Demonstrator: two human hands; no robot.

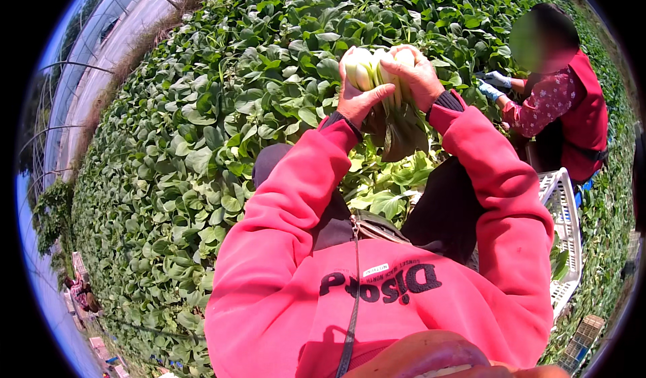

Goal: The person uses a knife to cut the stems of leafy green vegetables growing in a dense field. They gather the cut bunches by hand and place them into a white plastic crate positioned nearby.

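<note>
Several leafy greens with pale stem bases, apparently bok choy (361,71), are held together in front of me, their bases up and their leaves hanging down. My left hand (356,95) grips the bunch from its left side. Around its right side closes my right hand (415,77), the thumb lying over the pale stems. Below the bunch, the dark hanging leaves (401,133) are in shade. Light green loose leaves (391,196) cover the ground between my knees.
Dense leafy plants (202,140) spread ahead and to the left. At right a co-worker in a red vest (588,105) crouches with gloved hands among the plants. A white plastic crate (568,236) holding leaves stands by my right elbow. Greenhouse hoops (75,65) line the far left.
</note>
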